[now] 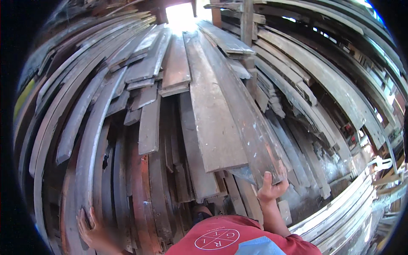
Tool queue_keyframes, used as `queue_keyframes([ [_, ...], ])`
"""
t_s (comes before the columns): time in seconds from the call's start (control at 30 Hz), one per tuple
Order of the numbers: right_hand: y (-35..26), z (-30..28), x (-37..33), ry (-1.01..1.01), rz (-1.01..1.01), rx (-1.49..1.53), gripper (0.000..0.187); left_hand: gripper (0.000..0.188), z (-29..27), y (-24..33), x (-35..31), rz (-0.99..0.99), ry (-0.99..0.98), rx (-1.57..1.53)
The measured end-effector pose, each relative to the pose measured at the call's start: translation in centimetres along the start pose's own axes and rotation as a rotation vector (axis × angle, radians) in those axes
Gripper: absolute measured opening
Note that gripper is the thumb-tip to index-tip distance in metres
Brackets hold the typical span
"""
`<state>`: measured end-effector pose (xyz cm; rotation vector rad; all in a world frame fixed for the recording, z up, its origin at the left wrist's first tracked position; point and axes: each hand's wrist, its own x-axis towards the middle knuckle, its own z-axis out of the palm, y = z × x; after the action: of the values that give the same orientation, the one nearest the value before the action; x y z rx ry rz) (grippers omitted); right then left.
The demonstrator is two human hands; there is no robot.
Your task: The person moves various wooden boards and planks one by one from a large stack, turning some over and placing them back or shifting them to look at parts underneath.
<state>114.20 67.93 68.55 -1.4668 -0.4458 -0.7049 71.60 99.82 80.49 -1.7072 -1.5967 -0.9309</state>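
Observation:
My right hand (272, 189) is closed on the near end of a long, dark, worn plank (250, 131), its thumb on top and its fingers round the right edge. Directly left of that plank, and touching it, lies a wider grey-brown board (214, 123) with a square-cut end. At the lower left, my left hand (88, 227) rests with fingers stretched out against a long grey board (91, 140) that bends down through the view. Its palm side is partly hidden. A shorter plank (149, 123) sticks out between the two hands, above darker boards.
Long boards (68, 97) are stacked along the left. More timber (323, 72) lies on racks at the right, beyond an upright wooden post (247, 25). Pale strips (335, 208) are piled at the lower right. A bright opening (180, 15) shows at the far end.

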Motion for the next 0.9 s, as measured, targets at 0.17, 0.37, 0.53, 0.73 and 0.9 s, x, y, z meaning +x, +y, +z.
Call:
queue_keyframes([
  [0.17,-0.1,0.3,-0.5,-0.011,0.023,0.006,0.058,0.04,-1.4,1.4,0.0,-0.022,0.051,0.061],
  [0.37,-0.4,0.3,-0.3,0.001,0.002,-0.003,0.06,0.035,-1.4,1.9,0.0,-0.034,0.079,-0.045],
  [0.53,0.5,0.2,-0.8,0.01,0.025,-0.019,0.058,0.035,-1.8,2.5,0.0,-0.054,0.066,-0.062],
  [0.73,0.9,-0.1,-0.8,-0.009,0.011,-0.055,0.058,0.036,-1.6,2.0,-0.1,-0.034,0.08,-0.042],
  [0.9,1.6,-0.7,-1.1,-0.054,0.014,-0.037,0.059,0.035,-1.6,2.0,0.0,-0.029,0.08,-0.04],
])
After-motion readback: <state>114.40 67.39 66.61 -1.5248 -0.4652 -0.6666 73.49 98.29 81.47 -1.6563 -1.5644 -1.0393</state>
